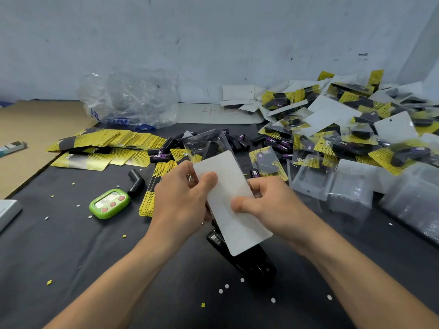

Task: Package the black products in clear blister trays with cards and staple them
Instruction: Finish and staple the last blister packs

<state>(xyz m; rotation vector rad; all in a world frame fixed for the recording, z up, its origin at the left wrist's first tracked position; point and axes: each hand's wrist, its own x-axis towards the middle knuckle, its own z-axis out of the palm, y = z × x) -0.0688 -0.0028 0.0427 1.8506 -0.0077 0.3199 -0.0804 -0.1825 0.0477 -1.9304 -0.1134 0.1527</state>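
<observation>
Both hands meet at the middle of the head view on one package: the left hand [180, 198] pinches the far half of a white-backed card [228, 205] with its thumb on top and fingers curled behind, and the right hand [273, 203] grips the card's right edge the same way, thumb pressing the face. At the card's far end a clear blister tray [209, 143] with something black inside sticks out, so this pack looks assembled. It is held just above a black stapler [244, 262] lying on the near part of the dark surface [95, 269]; whether any staple is already in it cannot be told, and stapling seems to be the step in hand. Far right, a big heap of finished packs [356, 119] suggests much is done. Much is also left: loose black products [237, 141] lie beyond the hands, a fanned stack of yellow cards [111, 138] sits far left, and empty clear trays [351, 188] stand to the right. A green timer [109, 203] lies near left, a crumpled plastic bag [128, 98] by the far wall, and paper punchings dot the surface. Nothing blocks the stapler, though the card hides its mouth from view.
</observation>
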